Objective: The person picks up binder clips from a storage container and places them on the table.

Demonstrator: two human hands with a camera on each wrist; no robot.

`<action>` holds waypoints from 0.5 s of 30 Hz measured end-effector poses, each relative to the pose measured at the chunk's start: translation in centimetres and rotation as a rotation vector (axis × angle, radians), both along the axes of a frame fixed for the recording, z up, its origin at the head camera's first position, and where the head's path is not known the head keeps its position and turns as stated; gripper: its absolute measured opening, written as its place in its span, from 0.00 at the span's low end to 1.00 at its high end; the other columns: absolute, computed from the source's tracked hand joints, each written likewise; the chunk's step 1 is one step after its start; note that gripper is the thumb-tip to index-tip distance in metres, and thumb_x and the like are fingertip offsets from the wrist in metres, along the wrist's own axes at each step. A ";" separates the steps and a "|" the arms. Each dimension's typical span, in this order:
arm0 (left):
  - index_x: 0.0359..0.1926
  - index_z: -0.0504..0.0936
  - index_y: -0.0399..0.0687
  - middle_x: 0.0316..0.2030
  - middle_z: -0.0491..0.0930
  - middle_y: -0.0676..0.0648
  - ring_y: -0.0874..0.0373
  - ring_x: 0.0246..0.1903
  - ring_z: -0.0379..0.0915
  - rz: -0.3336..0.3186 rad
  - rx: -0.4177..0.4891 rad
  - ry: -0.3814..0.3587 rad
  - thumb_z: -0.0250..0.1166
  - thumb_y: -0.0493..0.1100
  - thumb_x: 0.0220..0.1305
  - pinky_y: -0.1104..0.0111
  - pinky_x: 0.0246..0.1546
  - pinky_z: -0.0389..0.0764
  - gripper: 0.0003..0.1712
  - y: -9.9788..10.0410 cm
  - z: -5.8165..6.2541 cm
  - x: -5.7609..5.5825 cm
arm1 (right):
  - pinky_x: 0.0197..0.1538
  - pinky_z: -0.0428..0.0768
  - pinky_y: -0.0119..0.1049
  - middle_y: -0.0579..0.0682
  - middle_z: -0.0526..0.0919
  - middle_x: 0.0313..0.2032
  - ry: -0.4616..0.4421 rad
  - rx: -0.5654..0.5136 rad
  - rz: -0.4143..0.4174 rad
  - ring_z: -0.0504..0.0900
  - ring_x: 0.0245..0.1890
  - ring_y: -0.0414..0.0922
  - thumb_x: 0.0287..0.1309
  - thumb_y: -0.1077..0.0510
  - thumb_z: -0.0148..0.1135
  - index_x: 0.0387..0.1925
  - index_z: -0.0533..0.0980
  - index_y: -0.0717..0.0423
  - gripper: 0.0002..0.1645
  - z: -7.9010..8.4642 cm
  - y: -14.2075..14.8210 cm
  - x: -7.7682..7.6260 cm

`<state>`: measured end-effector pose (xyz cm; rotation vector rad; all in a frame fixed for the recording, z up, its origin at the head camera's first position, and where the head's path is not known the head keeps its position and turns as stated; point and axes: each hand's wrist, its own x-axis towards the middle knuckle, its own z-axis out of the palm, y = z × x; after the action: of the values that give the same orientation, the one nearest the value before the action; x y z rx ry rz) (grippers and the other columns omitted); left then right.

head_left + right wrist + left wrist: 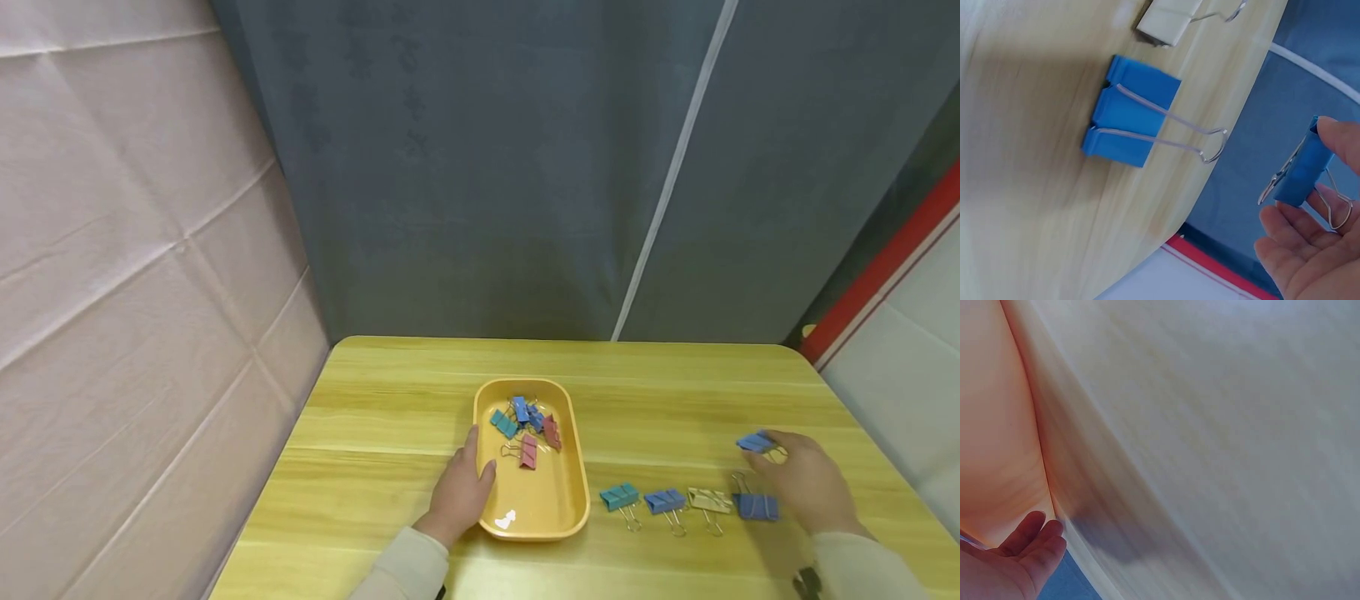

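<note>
My left hand grips the left side of a yellow tray, thumb over the rim. In the left wrist view its fingers lie against the tray's outer wall. Inside the tray are several binder clips, among them a teal clip, a pink clip and a red clip. Raised over the table's right part, my right hand pinches a blue binder clip between thumb and fingers. Just below that hand, another blue clip lies on the table with its handles pointing away.
Left of that clip, in a row on the wooden table, lie a pale yellow clip, a blue clip and a teal clip. A dark curtain hangs behind the table; a pale cloth wall borders the left.
</note>
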<state>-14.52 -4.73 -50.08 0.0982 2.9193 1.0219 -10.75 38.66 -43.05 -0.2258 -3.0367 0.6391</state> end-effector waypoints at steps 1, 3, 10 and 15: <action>0.69 0.46 0.49 0.55 0.67 0.34 0.40 0.51 0.67 0.000 -0.001 -0.002 0.50 0.53 0.64 0.50 0.48 0.72 0.38 0.0 0.0 0.0 | 0.45 0.63 0.66 0.77 0.63 0.51 0.002 0.004 -0.006 0.62 0.48 0.73 0.57 0.37 0.50 0.54 0.64 0.73 0.43 -0.1 0.2 0.0; 0.69 0.47 0.48 0.55 0.68 0.33 0.40 0.51 0.68 -0.002 0.001 0.009 0.51 0.53 0.64 0.50 0.48 0.72 0.37 0.0 0.2 0.1 | 0.44 0.64 0.66 0.78 0.64 0.51 0.016 0.010 -0.017 0.62 0.47 0.73 0.57 0.38 0.50 0.53 0.64 0.74 0.42 -0.3 0.7 0.1; 0.68 0.48 0.45 0.53 0.69 0.33 0.40 0.50 0.69 -0.009 -0.001 0.037 0.51 0.51 0.64 0.50 0.48 0.72 0.37 0.0 0.5 0.2 | 0.41 0.67 0.64 0.78 0.65 0.50 0.009 0.006 -0.052 0.64 0.46 0.73 0.58 0.39 0.50 0.51 0.65 0.76 0.42 -0.9 1.9 0.5; 0.68 0.48 0.45 0.54 0.69 0.33 0.40 0.51 0.68 -0.008 -0.002 0.030 0.52 0.51 0.64 0.51 0.49 0.71 0.37 0.0 0.5 0.2 | 0.38 0.69 0.61 0.78 0.66 0.49 0.011 -0.007 -0.071 0.66 0.44 0.73 0.57 0.38 0.51 0.50 0.66 0.77 0.42 -1.5 2.6 0.8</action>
<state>-14.33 -4.71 -49.58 0.1261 2.9449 1.0248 -9.92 41.27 -44.58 -0.3277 -3.0005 0.6442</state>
